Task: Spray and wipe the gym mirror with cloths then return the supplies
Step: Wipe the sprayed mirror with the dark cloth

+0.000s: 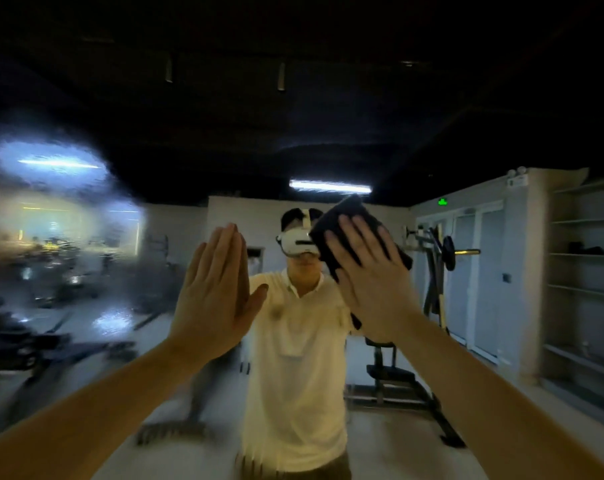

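So, the dark folded cloth (pixel 349 216) was flat against the mirror (pixel 86 244), upper middle of the glass, covering part of the reflected person's (pixel 293 358) headset (pixel 295 242). Its long axis ran tilted, from an upper corner pointing up at the reflected ceiling light (pixel 330 186) down to the lower right. The right hand (pixel 370 282) was spread over it, fingers straight and fanned, pressing it to the glass, no curl around the cloth. The left hand (pixel 217 292) was flat too, fingers straight and together, tips touching the glass just left of the cloth, holding nothing. The hands were near each other but apart. No mirror edges were in view; the glass ran on past both hands on all sides. The left part of the mirror was hazy and smeared, the part right of the cloth looked clearer. Nothing stood between hands and glass. Reflected behind: a black bench (pixel 390 372) low right of the person, a weight rack (pixel 435 258) right of the cloth, a green exit sign (pixel 442 201). Shelves (pixel 584 271) stood at the far right; I couldn't tell if they were reflected or real.
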Available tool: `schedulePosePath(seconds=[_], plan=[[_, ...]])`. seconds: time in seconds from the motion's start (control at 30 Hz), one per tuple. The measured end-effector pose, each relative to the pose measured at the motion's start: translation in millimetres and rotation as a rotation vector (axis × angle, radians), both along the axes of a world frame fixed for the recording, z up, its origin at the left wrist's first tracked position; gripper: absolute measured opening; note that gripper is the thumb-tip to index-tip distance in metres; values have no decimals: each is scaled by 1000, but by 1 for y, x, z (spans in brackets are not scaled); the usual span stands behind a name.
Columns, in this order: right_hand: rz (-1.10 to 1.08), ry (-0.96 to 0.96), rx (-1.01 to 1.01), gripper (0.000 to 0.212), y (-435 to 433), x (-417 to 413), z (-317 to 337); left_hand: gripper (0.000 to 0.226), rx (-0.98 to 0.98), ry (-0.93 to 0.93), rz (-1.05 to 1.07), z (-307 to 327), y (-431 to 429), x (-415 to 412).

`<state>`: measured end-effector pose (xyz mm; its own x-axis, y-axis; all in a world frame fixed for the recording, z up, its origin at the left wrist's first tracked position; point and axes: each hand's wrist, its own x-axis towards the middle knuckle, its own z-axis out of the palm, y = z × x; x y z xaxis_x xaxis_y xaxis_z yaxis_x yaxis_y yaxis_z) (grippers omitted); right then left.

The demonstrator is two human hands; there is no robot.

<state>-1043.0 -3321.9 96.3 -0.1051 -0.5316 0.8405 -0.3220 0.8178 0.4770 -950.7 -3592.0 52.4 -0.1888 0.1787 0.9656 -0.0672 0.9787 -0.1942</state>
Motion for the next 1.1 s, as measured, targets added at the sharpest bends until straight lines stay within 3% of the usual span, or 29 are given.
schedulePosePath(seconds=[0.1,0.2,0.3,0.4,0.7,0.9,0.97,1.1], plan=[[-14,-20,-168,60,46,-14,-7,95,52,-6,62,-8,11,-16],[-2,-95,-469,59,79,-26,-30,99,79,-10,87,-11,11,-25],[13,-136,-716,60,75,-29,-52,99,78,-13,87,-11,10,-26],[38,-154,-831,60,43,-19,-56,99,77,-27,72,-11,9,-25],[110,-121,-498,60,-63,13,-53,94,-74,-183,88,-14,-19,13],[221,-89,-271,59,-128,35,-66,87,16,-89,-11,-47,-44,40],[253,-87,-133,63,-146,41,-78,79,32,-106,-18,-58,-50,48],[277,-45,151,63,-141,37,-101,84,93,-199,1,-75,-50,54]])
